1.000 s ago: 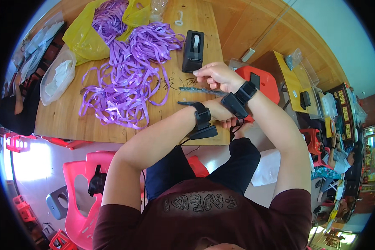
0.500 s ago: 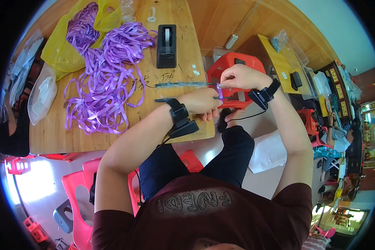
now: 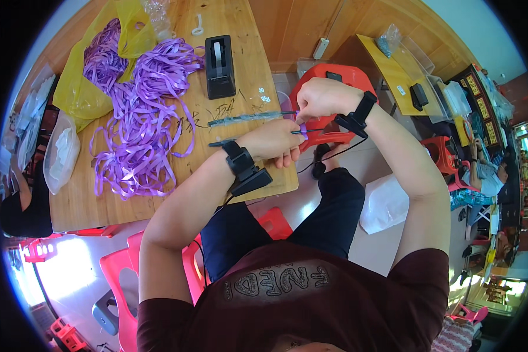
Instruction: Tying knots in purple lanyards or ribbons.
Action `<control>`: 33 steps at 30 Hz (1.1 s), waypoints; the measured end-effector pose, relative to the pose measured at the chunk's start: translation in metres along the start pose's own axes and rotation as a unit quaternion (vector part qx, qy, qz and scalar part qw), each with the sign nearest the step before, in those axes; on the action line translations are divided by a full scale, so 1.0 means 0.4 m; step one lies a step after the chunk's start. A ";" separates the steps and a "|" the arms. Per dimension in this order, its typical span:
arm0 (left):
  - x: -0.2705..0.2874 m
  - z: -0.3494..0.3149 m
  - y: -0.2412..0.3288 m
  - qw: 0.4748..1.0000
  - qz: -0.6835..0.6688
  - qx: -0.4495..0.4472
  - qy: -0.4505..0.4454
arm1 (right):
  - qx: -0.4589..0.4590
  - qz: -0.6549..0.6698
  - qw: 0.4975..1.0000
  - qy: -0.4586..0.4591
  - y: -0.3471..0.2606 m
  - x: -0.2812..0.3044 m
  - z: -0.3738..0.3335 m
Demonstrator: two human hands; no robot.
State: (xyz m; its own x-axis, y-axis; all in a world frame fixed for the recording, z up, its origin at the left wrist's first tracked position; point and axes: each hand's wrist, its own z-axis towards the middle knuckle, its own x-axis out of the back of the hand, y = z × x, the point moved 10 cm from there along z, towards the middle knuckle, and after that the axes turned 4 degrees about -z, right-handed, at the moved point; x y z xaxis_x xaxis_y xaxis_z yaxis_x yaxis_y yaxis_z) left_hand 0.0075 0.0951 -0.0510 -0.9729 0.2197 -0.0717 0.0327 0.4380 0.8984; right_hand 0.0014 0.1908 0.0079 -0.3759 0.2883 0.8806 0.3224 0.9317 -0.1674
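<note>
My left hand [image 3: 270, 139] is closed around a thin dark rod [image 3: 219, 143] at the table's right edge, and the rod sticks out on both sides of the hand. A short piece of purple ribbon [image 3: 303, 130] hangs by the rod's right end. My right hand [image 3: 327, 97] pinches the upper part of that ribbon, with the fingertips partly hidden. Just above the left hand, a second dark strip in clear wrap [image 3: 246, 119] lies across the table edge, its right end close to the right fingers.
A tangled heap of purple ribbon [image 3: 136, 149] spills from a yellow bag [image 3: 79, 88] on the wooden table [image 3: 100, 205]. Beyond my hands sits a black tape dispenser [image 3: 220, 79]. A red stool [image 3: 358, 79] stands to the right, and a clear plastic tub [image 3: 61, 152] at the left edge.
My right hand has shifted slightly left and nearer my left hand, the fingers now turned down more over the ribbon. The whole view has moved a little too.
</note>
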 end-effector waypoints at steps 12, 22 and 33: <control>0.000 0.000 0.004 1.000 0.001 -0.006 0.010 | 0.211 -0.021 0.967 0.145 -0.061 -0.005 -0.052; -0.002 -0.010 0.006 1.000 -0.017 0.004 0.019 | 0.146 0.301 0.935 0.117 0.056 -0.061 -0.041; -0.001 -0.015 0.007 0.999 -0.008 0.029 0.018 | 0.056 0.785 0.616 0.032 0.135 -0.307 -0.032</control>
State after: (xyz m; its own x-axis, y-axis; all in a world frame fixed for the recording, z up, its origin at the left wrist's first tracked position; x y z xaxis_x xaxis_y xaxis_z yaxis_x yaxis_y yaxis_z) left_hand 0.0068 0.0909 -0.0458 -0.9810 0.1812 -0.0697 0.0290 0.4917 0.8703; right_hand 0.0762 0.2031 -0.1035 0.3595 0.8474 -0.3908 0.1818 -0.4744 -0.8613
